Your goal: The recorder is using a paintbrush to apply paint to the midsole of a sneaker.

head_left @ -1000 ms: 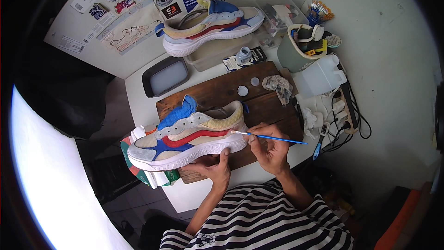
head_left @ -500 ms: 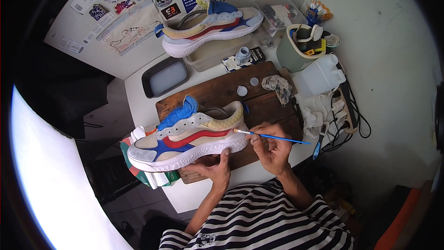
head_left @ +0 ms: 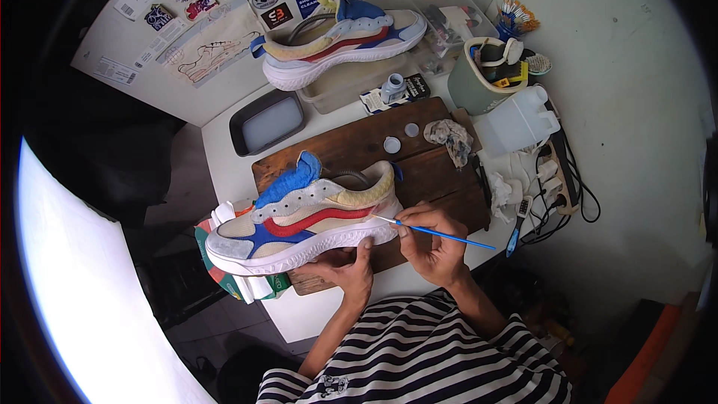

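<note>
My left hand (head_left: 350,268) grips a sneaker (head_left: 301,196) by its white sole, thumb on the near side and fingers underneath. The sneaker is grey and beige with a red stripe, blue panels, a blue tongue and a yellowish collar; its toe points left. A blue-handled paintbrush (head_left: 449,236) is pinched in my right hand (head_left: 432,245). The brush tip meets the heel side of the upper, just behind the red stripe's end. A curved dark spring shows in the shoe's opening. Below the shoe lies a dark wooden board (head_left: 441,179).
The matching sneaker (head_left: 340,41) rests on a clear plastic box (head_left: 329,97) at the back. Nearby stand a grey tray (head_left: 243,142), an open paint bottle (head_left: 393,88), a crumpled rag (head_left: 449,138), a white jug (head_left: 520,120), a tool bucket (head_left: 471,78) and a power strip (head_left: 565,179).
The brush tip has moved slightly down and left on the heel, and its handle now slants more downward to the right. The left hand still holds the sneaker in nearly the same place.
</note>
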A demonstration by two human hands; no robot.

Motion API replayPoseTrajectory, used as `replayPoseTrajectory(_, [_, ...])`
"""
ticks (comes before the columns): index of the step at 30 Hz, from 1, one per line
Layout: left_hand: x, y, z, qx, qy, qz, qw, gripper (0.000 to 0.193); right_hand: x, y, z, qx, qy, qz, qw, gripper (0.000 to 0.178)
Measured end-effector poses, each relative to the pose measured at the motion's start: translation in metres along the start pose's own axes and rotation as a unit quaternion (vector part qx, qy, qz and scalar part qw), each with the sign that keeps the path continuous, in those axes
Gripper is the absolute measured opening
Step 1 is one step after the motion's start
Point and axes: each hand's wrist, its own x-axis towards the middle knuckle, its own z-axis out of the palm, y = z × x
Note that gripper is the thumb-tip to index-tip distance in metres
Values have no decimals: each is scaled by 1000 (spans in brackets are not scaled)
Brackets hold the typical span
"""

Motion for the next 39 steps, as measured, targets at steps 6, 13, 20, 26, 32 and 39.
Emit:
replayPoseTrajectory(6, [-1, -5, -1, -15, -2, 5, 1000, 136, 9, -12, -4, -73, -1, -37, 997, 15])
replayPoseTrajectory(13, [-3, 6, 6, -55, 18, -3, 998, 135, 5, -12, 4, -95, -30, -59, 993, 17])
replayPoseTrajectory(20, [-2, 10, 6, -80, 9, -13, 997, 137, 10, -10, -6, -110, -2, -48, 993, 23])
replayPoseTrajectory(26, [-2, 9, 7, -76, 17, -14, 997, 138, 6, -13, 0, -69, -36, -32, 996, 17])
replayPoseTrajectory(32, [-3, 9, 5, -54, 15, -10, 998, 139, 11, -8, -7, -104, 9, -48, 993, 21])
replayPoseTrajectory(39, [-4, 13, 5, -69, 19, -34, 997, 138, 7, -16, 1, -65, -37, -30, 997, 18])
